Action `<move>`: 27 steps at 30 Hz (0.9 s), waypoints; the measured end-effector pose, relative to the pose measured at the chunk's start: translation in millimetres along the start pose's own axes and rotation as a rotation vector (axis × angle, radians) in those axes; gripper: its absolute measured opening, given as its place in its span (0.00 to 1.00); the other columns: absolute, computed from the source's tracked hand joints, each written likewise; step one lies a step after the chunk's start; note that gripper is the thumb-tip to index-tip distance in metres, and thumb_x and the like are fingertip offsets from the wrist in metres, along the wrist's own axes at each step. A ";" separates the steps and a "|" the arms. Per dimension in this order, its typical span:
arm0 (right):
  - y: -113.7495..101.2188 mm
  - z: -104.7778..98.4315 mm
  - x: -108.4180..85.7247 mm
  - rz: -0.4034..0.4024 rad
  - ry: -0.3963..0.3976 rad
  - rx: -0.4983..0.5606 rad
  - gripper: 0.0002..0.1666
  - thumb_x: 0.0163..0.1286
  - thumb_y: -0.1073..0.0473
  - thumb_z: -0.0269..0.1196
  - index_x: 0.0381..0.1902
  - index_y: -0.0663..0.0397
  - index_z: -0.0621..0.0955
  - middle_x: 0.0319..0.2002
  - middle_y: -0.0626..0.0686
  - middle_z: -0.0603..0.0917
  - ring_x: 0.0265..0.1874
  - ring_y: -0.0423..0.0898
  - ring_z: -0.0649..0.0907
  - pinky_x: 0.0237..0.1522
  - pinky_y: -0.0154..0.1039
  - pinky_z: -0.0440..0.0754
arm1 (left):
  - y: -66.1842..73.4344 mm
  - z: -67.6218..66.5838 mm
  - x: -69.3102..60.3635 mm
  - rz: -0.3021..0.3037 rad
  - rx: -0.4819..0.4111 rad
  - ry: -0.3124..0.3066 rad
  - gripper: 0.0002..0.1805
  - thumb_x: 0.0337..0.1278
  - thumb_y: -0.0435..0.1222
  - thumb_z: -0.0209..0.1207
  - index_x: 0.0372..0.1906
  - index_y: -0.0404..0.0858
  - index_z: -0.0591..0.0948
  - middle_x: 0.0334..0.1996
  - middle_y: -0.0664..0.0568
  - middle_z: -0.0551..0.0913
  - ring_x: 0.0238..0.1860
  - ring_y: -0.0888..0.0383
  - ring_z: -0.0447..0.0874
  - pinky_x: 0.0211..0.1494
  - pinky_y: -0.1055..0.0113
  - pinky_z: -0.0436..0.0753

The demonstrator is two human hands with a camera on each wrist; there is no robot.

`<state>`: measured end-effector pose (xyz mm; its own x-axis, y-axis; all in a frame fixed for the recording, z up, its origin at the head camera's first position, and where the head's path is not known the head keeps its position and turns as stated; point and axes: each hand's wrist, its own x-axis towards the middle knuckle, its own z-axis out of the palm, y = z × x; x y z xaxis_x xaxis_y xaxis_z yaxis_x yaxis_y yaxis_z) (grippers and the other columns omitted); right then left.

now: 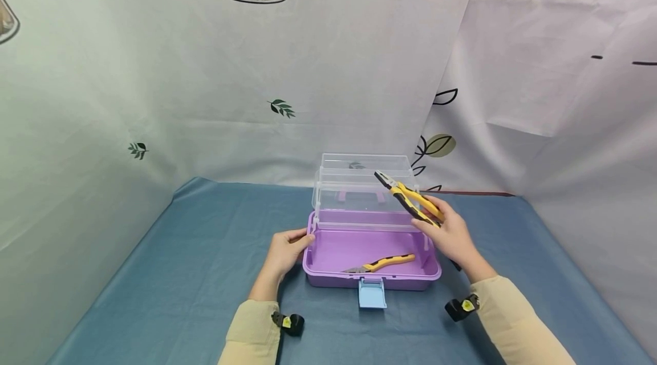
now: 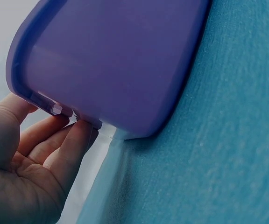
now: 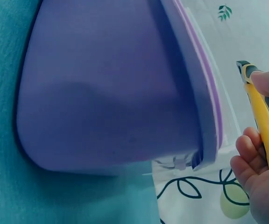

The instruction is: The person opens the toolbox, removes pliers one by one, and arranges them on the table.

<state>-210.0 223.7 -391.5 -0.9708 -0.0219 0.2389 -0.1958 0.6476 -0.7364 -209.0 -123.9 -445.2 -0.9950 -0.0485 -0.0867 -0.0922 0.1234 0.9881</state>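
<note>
Two pliers (image 1: 405,201) (image 1: 386,263): one held, one inside one purple box (image 1: 331,248).

Held pliers (image 1: 419,198) partly hidden, sleeves (image 1: 251,333) cropped

Worn on my arms: long sleeves in pale beige cloth, left sleeve (image 1: 250,333) and right sleeve (image 1: 520,322), lightly creased, cuffs ending at the wrist. Left hand (image 1: 282,254) and right hand (image 1: 454,236) bare. Fitted at each cuff: a small, blocky black wrist camera, left unit (image 1: 295,325) and right unit (image 1: 455,310), rounded at the corners. Each carries a yellow label, left label (image 1: 286,323) and right label (image 1: 467,305); print too small for me to read.
</note>
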 end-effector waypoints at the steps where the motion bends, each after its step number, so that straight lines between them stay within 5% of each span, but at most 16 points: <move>1: 0.8 -0.6 -0.7 0.005 0.003 -0.003 0.43 0.61 0.45 0.66 0.68 0.53 0.64 0.54 0.62 0.78 0.48 0.55 0.80 0.43 0.38 0.81 | -0.1 0.1 0.0 0.000 0.004 -0.001 0.20 0.56 0.36 0.63 0.53 0.32 0.81 0.45 0.36 0.84 0.37 0.52 0.87 0.36 0.62 0.86; 5: 4.1 -3.7 -3.3 0.029 0.011 -0.016 0.43 0.60 0.44 0.66 0.68 0.54 0.64 0.53 0.63 0.78 0.46 0.54 0.79 0.40 0.30 0.78 | 4.6 -0.4 -3.0 -0.009 0.009 -0.011 0.20 0.57 0.36 0.62 0.54 0.32 0.80 0.46 0.36 0.84 0.38 0.50 0.87 0.37 0.62 0.86; 12: 10.0 -8.5 -7.7 0.069 0.016 -0.011 0.45 0.61 0.41 0.64 0.69 0.56 0.62 0.55 0.64 0.76 0.52 0.58 0.77 0.54 0.54 0.78 | 0.8 0.2 -0.9 -0.009 -0.006 -0.006 0.21 0.56 0.37 0.63 0.54 0.32 0.80 0.46 0.36 0.84 0.39 0.52 0.87 0.38 0.62 0.86; 21: 19.7 -15.0 -13.6 0.089 0.030 -0.011 0.46 0.62 0.42 0.64 0.70 0.56 0.61 0.60 0.66 0.71 0.56 0.60 0.74 0.59 0.59 0.73 | 0.4 0.5 0.4 -0.006 0.003 -0.004 0.20 0.57 0.36 0.62 0.54 0.32 0.80 0.45 0.36 0.84 0.39 0.52 0.87 0.39 0.60 0.86; 25: 23.3 -17.1 -16.8 0.107 0.037 -0.016 0.46 0.62 0.41 0.64 0.70 0.56 0.61 0.60 0.66 0.71 0.55 0.59 0.74 0.58 0.56 0.74 | 0.6 0.5 0.1 -0.004 0.004 0.001 0.20 0.57 0.36 0.62 0.54 0.32 0.80 0.45 0.36 0.84 0.37 0.52 0.87 0.38 0.61 0.86; 27: 24.9 -18.3 -18.2 0.114 0.045 -0.012 0.46 0.62 0.41 0.64 0.70 0.56 0.61 0.59 0.65 0.72 0.55 0.58 0.75 0.55 0.47 0.78 | 0.8 0.6 -0.2 -0.004 0.005 0.004 0.20 0.57 0.36 0.62 0.53 0.32 0.80 0.45 0.36 0.84 0.37 0.53 0.87 0.37 0.61 0.86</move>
<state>-194.7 254.2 -402.6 -0.9794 0.0862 0.1826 -0.0828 0.6532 -0.7526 -208.9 -123.2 -444.4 -0.9946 -0.0530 -0.0897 -0.0959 0.1283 0.9871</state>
